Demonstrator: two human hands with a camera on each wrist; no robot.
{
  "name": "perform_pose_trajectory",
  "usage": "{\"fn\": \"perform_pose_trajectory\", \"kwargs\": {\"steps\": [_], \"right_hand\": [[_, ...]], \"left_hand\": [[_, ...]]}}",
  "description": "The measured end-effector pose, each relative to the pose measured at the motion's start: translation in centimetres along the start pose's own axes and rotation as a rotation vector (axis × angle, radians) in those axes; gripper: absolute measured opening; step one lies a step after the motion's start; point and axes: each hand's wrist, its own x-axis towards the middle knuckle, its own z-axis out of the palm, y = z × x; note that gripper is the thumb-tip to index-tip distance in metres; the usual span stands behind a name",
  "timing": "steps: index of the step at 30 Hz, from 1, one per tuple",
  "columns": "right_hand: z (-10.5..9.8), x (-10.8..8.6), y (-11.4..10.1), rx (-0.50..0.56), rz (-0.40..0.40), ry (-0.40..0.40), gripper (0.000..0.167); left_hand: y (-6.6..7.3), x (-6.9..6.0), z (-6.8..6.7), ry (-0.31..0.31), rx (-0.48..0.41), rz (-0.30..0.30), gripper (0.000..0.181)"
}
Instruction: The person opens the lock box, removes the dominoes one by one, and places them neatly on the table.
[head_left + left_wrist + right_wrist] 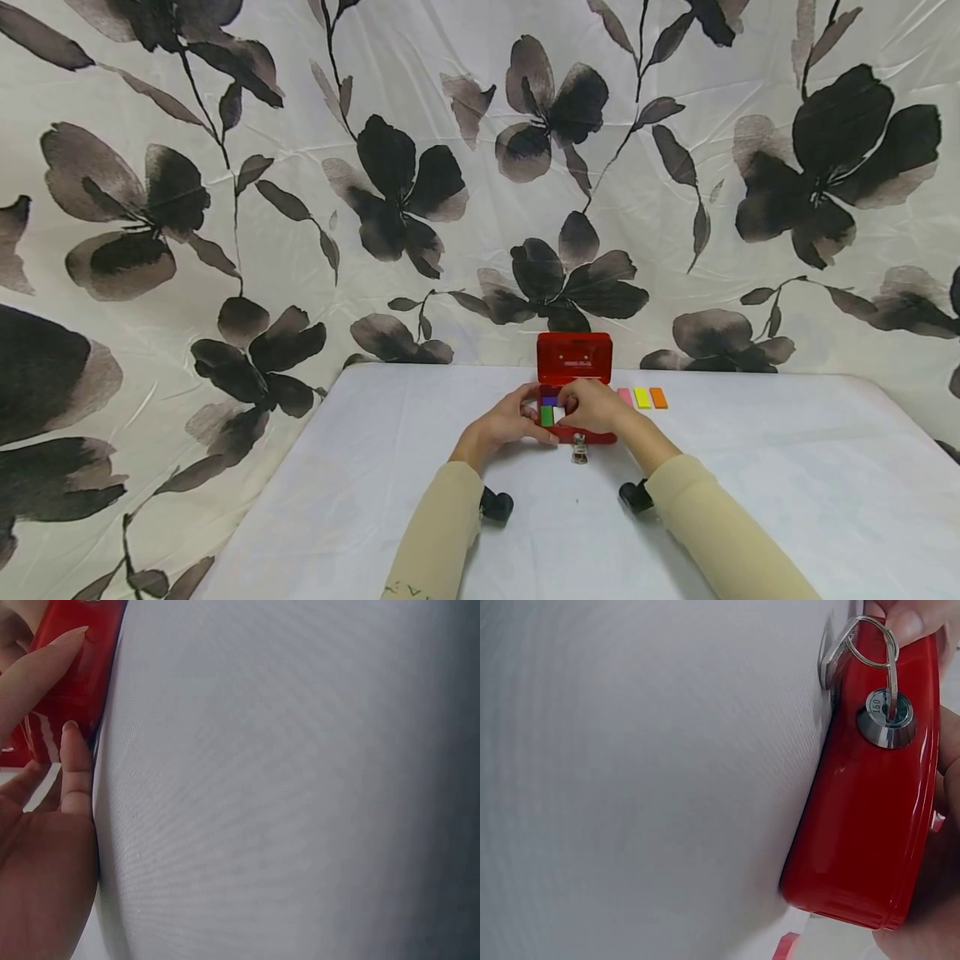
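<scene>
A red cash box (600, 437) sits with its lid (574, 358) raised. My left hand (507, 421) grips its left front corner; in the left wrist view the thumb (46, 671) lies across the front and other fingers touch the side. My right hand (596, 406) reaches over the right part of the box, fingers bent down inside, pinching a white block (558, 413); the fingertips are partly hidden. Beside that lie a green block (547, 416) and a purple block (551, 400). A key stands in the lock (889, 718) on the box's front (855, 825).
Pink (625, 396), yellow (642, 397) and orange (658, 397) blocks lie in a row right of the box. A key ring (871, 641) hangs from the lock down to the white-covered table (360, 467). Floral cloth (465, 275) hangs behind the table.
</scene>
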Motion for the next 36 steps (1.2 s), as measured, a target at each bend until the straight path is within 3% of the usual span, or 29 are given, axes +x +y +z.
{"fn": "perform_pose_trajectory", "kwargs": {"steps": [16, 26, 36], "right_hand": [[-0.05, -0.11, -0.12, -0.013, -0.01, -0.013, 0.027], [-0.47, -0.21, 0.23, 0.032, -0.061, -0.054, 0.028], [-0.89, -0.3, 0.81, 0.127, -0.132, -0.041, 0.034]], "left_hand": [[-0.09, 0.11, -0.09, -0.01, -0.012, -0.002, 0.095], [-0.04, 0.1, -0.01, 0.007, 0.009, -0.003, 0.095], [-0.09, 0.25, -0.1, 0.007, 0.027, -0.014, 0.094]]}}
